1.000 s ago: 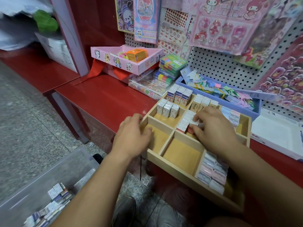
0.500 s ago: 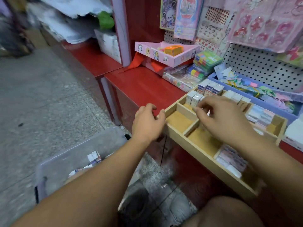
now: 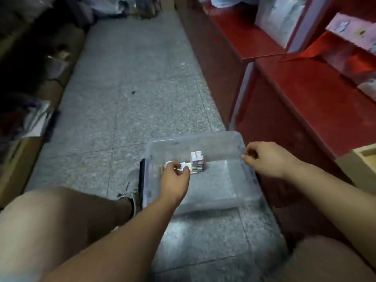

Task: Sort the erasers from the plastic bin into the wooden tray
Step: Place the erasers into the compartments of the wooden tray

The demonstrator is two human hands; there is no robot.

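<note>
The clear plastic bin (image 3: pixel 203 137) stands on the floor between my knees. A small upright stack of erasers (image 3: pixel 197 162) sits near its middle, with a few white ones (image 3: pixel 184 165) lying to its left. My left hand (image 3: pixel 175 180) is inside the bin, fingers curled around those white erasers. My right hand (image 3: pixel 268 159) is at the bin's right rim, thumb and fingertips pinched on the edge. Only a corner of the wooden tray (image 3: pixel 364 159) shows at the right edge, on the red counter.
The red counter (image 3: pixel 305 94) and its cabinet front run along the right, close to the bin. My left shoe (image 3: pixel 130 188) sits against the bin's left wall. Grey tiled floor (image 3: pixel 132 78) stretches ahead. Cardboard boxes (image 3: pixel 18 165) and bags line the left side.
My view has swung from the tray down to the bin on the floor. My left hand left the tray's corner and went into the bin. My right hand left the tray for the bin's rim.
</note>
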